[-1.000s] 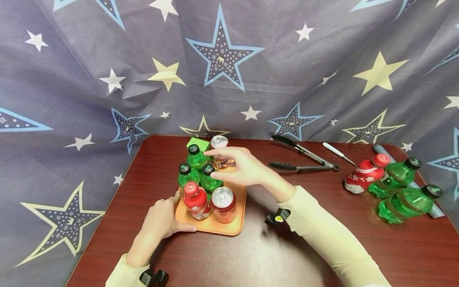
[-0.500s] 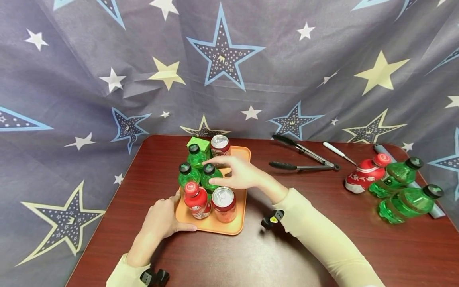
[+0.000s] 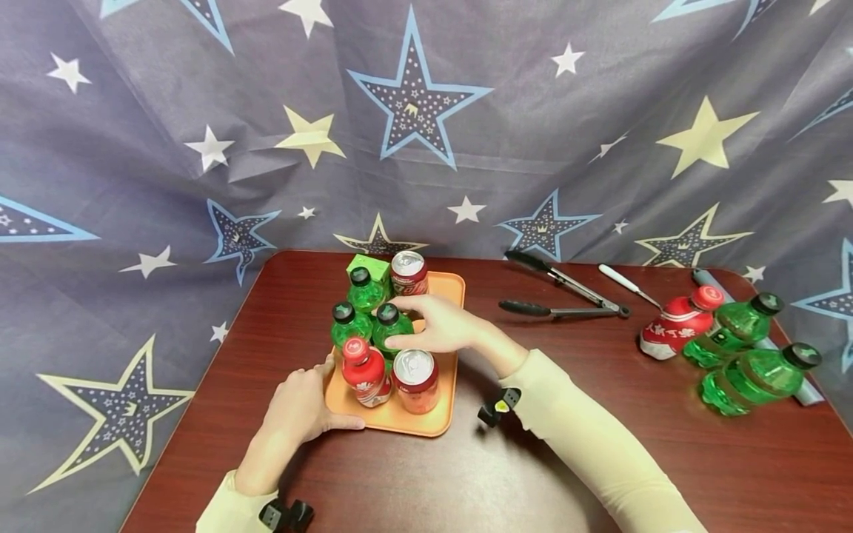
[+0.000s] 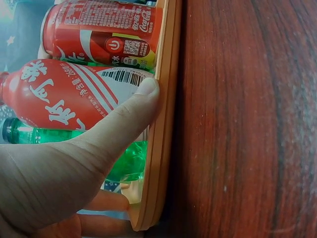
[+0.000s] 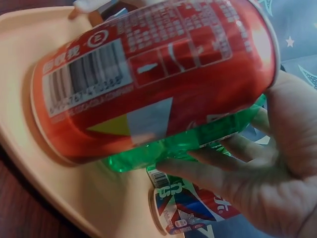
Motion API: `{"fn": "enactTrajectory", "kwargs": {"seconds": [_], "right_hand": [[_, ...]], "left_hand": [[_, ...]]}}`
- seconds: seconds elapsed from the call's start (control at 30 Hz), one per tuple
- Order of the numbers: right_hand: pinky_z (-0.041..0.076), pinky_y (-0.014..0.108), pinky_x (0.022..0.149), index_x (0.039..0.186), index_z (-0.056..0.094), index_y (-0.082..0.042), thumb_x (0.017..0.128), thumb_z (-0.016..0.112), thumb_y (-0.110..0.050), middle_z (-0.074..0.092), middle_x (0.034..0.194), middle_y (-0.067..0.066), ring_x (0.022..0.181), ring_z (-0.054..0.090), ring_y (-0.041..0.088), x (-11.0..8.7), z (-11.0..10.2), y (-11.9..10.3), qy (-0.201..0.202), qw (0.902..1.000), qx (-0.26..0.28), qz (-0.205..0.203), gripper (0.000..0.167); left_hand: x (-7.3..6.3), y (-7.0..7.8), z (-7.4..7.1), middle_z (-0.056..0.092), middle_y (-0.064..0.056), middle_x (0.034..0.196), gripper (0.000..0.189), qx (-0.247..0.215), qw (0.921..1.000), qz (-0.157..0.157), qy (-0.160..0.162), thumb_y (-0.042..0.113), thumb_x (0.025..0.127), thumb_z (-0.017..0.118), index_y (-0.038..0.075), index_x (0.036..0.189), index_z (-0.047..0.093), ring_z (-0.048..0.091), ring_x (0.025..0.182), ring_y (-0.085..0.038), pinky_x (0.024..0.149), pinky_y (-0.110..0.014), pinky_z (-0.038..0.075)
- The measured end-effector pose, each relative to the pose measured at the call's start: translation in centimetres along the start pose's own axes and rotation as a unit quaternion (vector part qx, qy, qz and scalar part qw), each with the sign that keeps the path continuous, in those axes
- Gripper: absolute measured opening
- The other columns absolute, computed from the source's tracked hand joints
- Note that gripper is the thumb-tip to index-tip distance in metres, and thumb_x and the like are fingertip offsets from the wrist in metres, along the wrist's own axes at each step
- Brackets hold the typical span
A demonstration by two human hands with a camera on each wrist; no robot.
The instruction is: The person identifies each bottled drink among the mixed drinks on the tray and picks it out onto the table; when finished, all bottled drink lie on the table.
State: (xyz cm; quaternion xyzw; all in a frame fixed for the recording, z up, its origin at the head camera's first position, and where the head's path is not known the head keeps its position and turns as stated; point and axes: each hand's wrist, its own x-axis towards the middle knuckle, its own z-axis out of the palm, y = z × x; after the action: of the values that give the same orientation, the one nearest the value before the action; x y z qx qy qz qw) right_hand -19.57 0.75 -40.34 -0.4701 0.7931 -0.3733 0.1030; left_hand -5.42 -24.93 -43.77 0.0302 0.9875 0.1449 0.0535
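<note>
My left hand [image 3: 298,407] grips the near-left corner of an orange tray [image 3: 436,428]; in the left wrist view its thumb [image 4: 133,109] lies over the rim beside a red bottle [image 4: 64,96]. At the tray's right side my right hand [image 3: 445,326] holds a green bottle [image 3: 393,327] between thumb and fingers. A red Coca-Cola can [image 5: 163,74] stands just in front of that hand and partly hides the bottle in the right wrist view. Two more green bottles, one farther back [image 3: 365,292] and one on the left [image 3: 351,326], stand close by.
At the tray's back are a green box [image 3: 369,266] and another can [image 3: 409,274]. Black-tipped tongs [image 3: 566,292] and a white-handled tool [image 3: 626,281] lie to the right. Beyond them lie a red bottle [image 3: 680,323], two green bottles [image 3: 753,377] and a grey roll [image 3: 809,392].
My right hand has come down and slightly toward me, from beside the back can to around the middle green bottle. The left hand and the tray have stayed put.
</note>
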Motion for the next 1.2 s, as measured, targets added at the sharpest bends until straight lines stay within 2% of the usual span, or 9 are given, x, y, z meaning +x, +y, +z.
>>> {"fn": "enactTrajectory", "kwargs": {"seconds": [0.13, 0.33, 0.6, 0.8, 1.0, 1.2], "right_hand": [[0.055, 0.032, 0.102, 0.131, 0.072, -0.016, 0.095, 0.081, -0.032, 0.076, 0.120, -0.003, 0.106, 0.067, 0.009, 0.1, 0.0, 0.1, -0.002, 0.9998, 0.017, -0.005, 0.040], [0.053, 0.029, 0.105, 0.132, 0.072, -0.016, 0.096, 0.080, -0.030, 0.076, 0.123, -0.003, 0.108, 0.067, 0.009, -0.1, -0.1, -0.3, 0.009, 0.9999, 0.008, -0.001, 0.039], [0.053, 0.039, 0.111, 0.137, 0.070, -0.009, 0.097, 0.079, -0.028, 0.075, 0.132, 0.004, 0.122, 0.069, 0.018, -0.5, -1.3, -1.1, 0.050, 0.9986, -0.018, 0.004, 0.045], [0.056, 0.044, 0.104, 0.130, 0.073, -0.008, 0.096, 0.080, -0.026, 0.079, 0.118, 0.006, 0.111, 0.073, 0.020, -0.9, -2.9, -1.5, 0.101, 0.9944, -0.030, 0.009, 0.040], [0.056, 0.041, 0.105, 0.128, 0.073, -0.012, 0.097, 0.080, -0.025, 0.079, 0.117, 0.003, 0.115, 0.074, 0.019, -1.9, -4.5, -1.5, 0.133, 0.9899, -0.032, 0.036, 0.035], [0.058, 0.043, 0.090, 0.122, 0.073, -0.014, 0.098, 0.079, -0.027, 0.076, 0.102, 0.001, 0.094, 0.071, 0.018, -2.9, -6.3, -1.7, 0.154, 0.9858, -0.034, 0.057, 0.028]], "left_hand": [[0.0, -0.1, 0.0, 0.071, -0.033, 0.128, 0.128, -0.001, 1.0000, 0.000, 0.000, 0.067, 0.056, 0.098, -0.009, 0.149, 0.054, 0.072, 0.103, -0.049, 0.086, -0.061, 0.059], [0.1, -0.1, 0.1, 0.072, -0.032, 0.128, 0.128, 0.002, 1.0000, 0.000, 0.001, 0.068, 0.057, 0.098, -0.008, 0.150, 0.054, 0.072, 0.103, -0.049, 0.087, -0.061, 0.059], [0.0, 0.0, 0.1, 0.071, -0.033, 0.128, 0.128, 0.002, 1.0000, 0.002, 0.003, 0.067, 0.057, 0.098, -0.009, 0.150, 0.054, 0.071, 0.104, -0.050, 0.086, -0.062, 0.059], [-0.1, -0.2, 0.0, 0.072, -0.032, 0.127, 0.127, 0.004, 0.9999, 0.003, 0.009, 0.066, 0.056, 0.098, -0.008, 0.149, 0.054, 0.072, 0.102, -0.050, 0.085, -0.062, 0.059], [0.0, -0.2, 0.1, 0.071, -0.033, 0.127, 0.128, 0.005, 0.9999, 0.004, 0.008, 0.067, 0.056, 0.098, -0.008, 0.149, 0.054, 0.072, 0.103, -0.050, 0.085, -0.061, 0.059], [0.0, 0.0, 0.0, 0.070, -0.034, 0.128, 0.129, 0.004, 1.0000, 0.000, 0.004, 0.068, 0.055, 0.098, -0.008, 0.150, 0.053, 0.071, 0.103, -0.050, 0.085, -0.062, 0.059]]}}
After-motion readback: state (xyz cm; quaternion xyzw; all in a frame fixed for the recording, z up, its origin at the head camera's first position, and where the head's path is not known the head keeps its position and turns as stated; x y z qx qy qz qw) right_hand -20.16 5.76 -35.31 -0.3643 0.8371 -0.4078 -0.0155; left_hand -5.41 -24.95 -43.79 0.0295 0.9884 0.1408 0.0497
